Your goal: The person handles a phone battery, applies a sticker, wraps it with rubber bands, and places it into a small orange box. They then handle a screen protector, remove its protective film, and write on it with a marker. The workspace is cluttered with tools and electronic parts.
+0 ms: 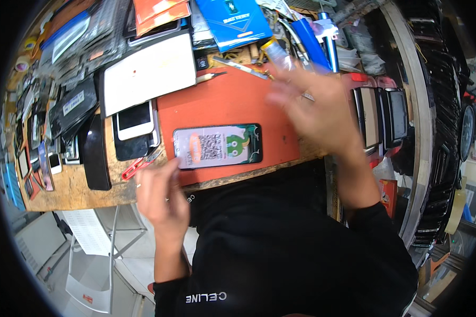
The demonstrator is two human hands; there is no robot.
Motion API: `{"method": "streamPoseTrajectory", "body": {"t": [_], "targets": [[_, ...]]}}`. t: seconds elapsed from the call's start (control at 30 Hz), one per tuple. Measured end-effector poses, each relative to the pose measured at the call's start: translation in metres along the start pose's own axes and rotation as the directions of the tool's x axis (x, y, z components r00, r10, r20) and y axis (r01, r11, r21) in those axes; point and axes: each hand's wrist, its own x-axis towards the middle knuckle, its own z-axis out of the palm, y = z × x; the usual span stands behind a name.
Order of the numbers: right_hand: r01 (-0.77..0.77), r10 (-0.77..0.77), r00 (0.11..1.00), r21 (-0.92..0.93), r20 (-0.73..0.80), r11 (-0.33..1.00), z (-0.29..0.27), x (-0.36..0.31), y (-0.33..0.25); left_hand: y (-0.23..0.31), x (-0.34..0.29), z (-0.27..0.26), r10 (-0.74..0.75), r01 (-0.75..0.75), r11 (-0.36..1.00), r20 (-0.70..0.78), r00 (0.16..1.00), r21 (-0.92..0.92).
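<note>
While phone (217, 146) lies on mat, left hand (161, 195) grip curled beside it, contents unclear; right hand (312, 108) released above.

A single head-worn fisheye camera looks steeply down from close above the workbench (90, 193), its straight edges bowing toward the dark rim. The person's forearms enter from the lower edge, over the orange mat (238, 103). No second view overlaps it.
</note>
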Motion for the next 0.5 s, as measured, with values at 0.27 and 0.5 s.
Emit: {"method": "streamPoseTrajectory", "body": {"t": [0.27, 0.5], "targets": [[0.108, -0.149, 0.950, 0.158, 0.276, 0.981, 0.046, -0.063, -0.004, 0.009, -0.015, 0.006, -0.326, 0.326, 0.940, 0.021, 0.945, -0.103], [0.139, -0.213, 0.954, 0.314, 0.213, 0.939, 0.063, -0.073, -0.003, 0.014, 0.013, 0.015, -0.517, 0.579, 0.731, 0.260, 0.815, -0.362]]}}
